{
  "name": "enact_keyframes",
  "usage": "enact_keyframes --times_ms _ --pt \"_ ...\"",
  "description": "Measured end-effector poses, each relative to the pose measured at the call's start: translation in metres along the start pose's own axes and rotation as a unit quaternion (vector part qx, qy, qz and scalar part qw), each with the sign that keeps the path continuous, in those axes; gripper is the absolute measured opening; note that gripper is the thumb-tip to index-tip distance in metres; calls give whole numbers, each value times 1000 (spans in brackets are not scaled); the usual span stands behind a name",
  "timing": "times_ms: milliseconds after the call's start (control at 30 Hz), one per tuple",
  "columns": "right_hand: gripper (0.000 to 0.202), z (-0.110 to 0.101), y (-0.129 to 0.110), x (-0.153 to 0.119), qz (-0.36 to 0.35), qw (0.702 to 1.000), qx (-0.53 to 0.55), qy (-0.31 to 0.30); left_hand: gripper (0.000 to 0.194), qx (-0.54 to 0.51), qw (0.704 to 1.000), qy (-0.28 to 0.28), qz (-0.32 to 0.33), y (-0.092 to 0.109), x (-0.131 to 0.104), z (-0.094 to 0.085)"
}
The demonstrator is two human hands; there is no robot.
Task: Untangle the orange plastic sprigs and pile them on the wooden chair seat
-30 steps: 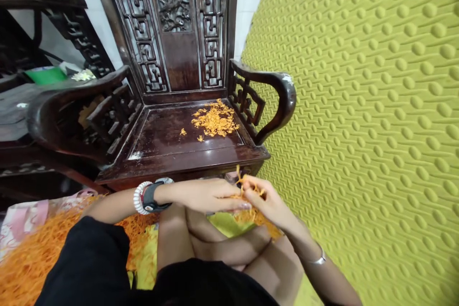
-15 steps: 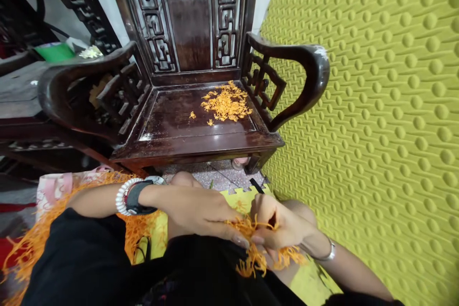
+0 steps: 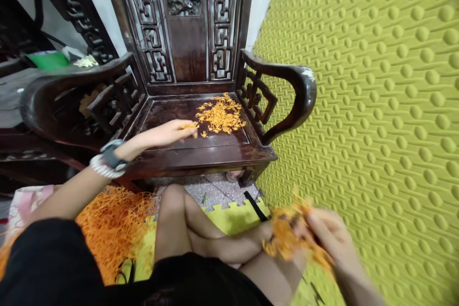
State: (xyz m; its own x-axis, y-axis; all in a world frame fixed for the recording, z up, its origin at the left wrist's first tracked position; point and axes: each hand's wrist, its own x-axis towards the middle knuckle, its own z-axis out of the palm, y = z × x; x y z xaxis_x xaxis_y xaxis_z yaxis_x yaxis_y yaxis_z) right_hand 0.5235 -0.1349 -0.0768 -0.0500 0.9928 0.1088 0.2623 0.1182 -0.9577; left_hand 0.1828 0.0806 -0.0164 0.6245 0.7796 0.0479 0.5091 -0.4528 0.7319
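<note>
My left hand (image 3: 177, 132) reaches over the front of the dark wooden chair seat (image 3: 168, 157). Its fingers are closed at a small orange spidery piece (image 3: 191, 125), beside a loose pile of like pieces (image 3: 221, 114); a single one (image 3: 203, 134) lies just off the fingertips. At lower right, over my thigh, my right hand (image 3: 328, 234) grips a bunch of orange spidery strands (image 3: 287, 232). The bunch is smeared by motion, and some of the fingers are hidden behind it.
A big heap of orange strands (image 3: 114, 229) lies to my left by a pink and white bag (image 3: 27, 205). Curved chair arms (image 3: 297, 91) flank the seat. A yellow bumpy mat (image 3: 376, 105) stands on the right. Yellow foam tiles (image 3: 229, 217) lie on the floor.
My hands were together at the orange bunch over my lap. The left hand has moved forward to the seat; the right has drawn away to the right with the bunch.
</note>
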Motion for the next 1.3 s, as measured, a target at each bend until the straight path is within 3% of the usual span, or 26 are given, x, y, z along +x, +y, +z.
enact_keyframes --times_ms 67,167,233,300,367,467,500,567,633,733,800,933,1000,1167,1233,1300 --pt "49 13 -2 20 28 998 54 23 25 28 998 38 -45 -18 49 8" --pt "41 34 -5 43 56 988 143 35 64 52 990 103 -83 -28 108 27" --pt "38 40 -8 51 51 985 164 34 81 66 982 159 -74 -22 129 39" --pt "38 40 -12 55 35 986 161 20 66 52 975 214 -9 -6 128 51" --pt "37 40 -16 57 18 990 137 -4 37 -17 980 179 86 16 109 66" --pt "36 45 -21 58 -1 995 99 -23 47 -87 978 -2 187 53 54 89" --pt "37 48 -22 58 -9 996 92 -21 44 -56 976 -23 210 64 35 96" --pt "40 57 -25 56 -26 996 80 -23 39 26 972 -2 233 78 2 107" --pt "45 68 -28 53 -38 996 66 -42 37 68 973 46 215 83 -21 112" --pt "45 84 -35 48 -38 995 47 -78 32 38 981 82 171 75 -40 112" --pt "35 92 -39 46 -17 991 60 -120 33 4 982 113 153 67 -50 110" --pt "26 100 -43 45 7 979 113 -168 31 -81 967 223 96 49 -83 97" --pt "25 103 -43 44 3 980 111 -162 30 -102 967 228 53 40 -106 89" --pt "28 126 -40 46 18 974 68 -213 33 -134 977 160 -46 20 -163 83" --pt "28 140 -39 47 7 967 46 -252 33 -153 970 172 -81 15 -183 87" --pt "29 149 -36 49 -13 957 21 -289 31 -162 952 229 -124 10 -205 88"
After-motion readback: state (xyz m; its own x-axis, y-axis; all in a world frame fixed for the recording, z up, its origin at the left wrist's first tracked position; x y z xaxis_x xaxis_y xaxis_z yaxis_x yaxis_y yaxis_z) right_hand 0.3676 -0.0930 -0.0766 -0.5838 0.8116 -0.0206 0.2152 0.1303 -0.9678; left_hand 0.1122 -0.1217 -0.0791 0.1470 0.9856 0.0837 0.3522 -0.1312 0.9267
